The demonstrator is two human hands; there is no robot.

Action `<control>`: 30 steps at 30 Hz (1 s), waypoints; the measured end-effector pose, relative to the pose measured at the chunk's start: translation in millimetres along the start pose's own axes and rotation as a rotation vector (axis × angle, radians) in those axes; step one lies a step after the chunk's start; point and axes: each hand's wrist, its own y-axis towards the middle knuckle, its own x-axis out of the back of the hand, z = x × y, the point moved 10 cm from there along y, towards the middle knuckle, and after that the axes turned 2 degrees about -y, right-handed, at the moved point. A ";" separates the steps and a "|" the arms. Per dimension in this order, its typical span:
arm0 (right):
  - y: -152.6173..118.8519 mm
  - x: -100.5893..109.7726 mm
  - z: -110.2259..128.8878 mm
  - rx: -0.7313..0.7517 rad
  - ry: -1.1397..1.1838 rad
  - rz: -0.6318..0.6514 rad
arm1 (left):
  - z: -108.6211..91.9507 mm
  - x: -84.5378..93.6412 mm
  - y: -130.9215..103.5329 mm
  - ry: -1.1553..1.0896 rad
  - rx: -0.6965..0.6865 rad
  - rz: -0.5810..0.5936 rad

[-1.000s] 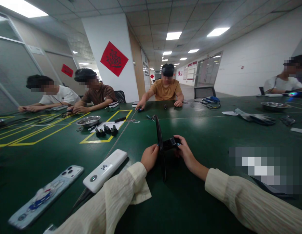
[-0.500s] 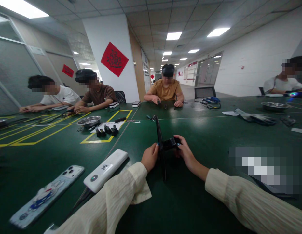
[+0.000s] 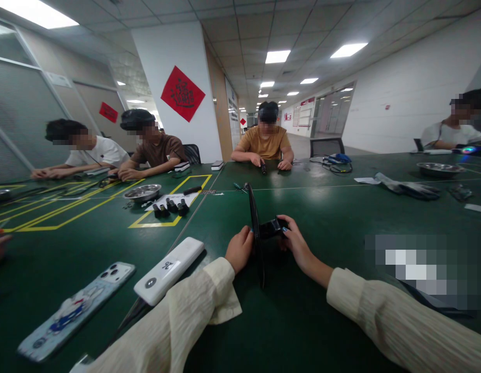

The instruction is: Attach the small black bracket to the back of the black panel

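Note:
A thin black panel point(image 3: 257, 238) stands on edge on the green table, seen nearly side-on. From its right side juts a black boxy part point(image 3: 272, 228). My left hand point(image 3: 240, 249) grips the panel from the left, fingers closed at its edge. My right hand point(image 3: 297, 242) has its thumb and fingers closed around the outer end of the boxy part. The panel hides some of the left fingertips. Whether the part and the panel are one piece cannot be made out.
Left of my arm lie a white power bank point(image 3: 169, 270) and a phone in a patterned case point(image 3: 77, 311). Further off are black cylindrical parts point(image 3: 171, 207), a metal bowl point(image 3: 142, 193) and gloves point(image 3: 407, 186). Several people sit around the green table point(image 3: 326, 331).
My hands and the black panel have barely moved. The person opposite has moved a hand onto a small dark object. At the left edge, another person's hand has come further into view.

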 end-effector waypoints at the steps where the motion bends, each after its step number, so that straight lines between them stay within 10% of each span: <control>1: 0.2 0.4 -0.6 -0.004 0.001 -0.002 | -2.0 0.1 -0.2 0.006 -0.014 0.002; 30: -3.0 -3.5 4.4 0.024 -0.076 0.041 | -5.7 -3.3 -2.2 -0.005 0.005 0.051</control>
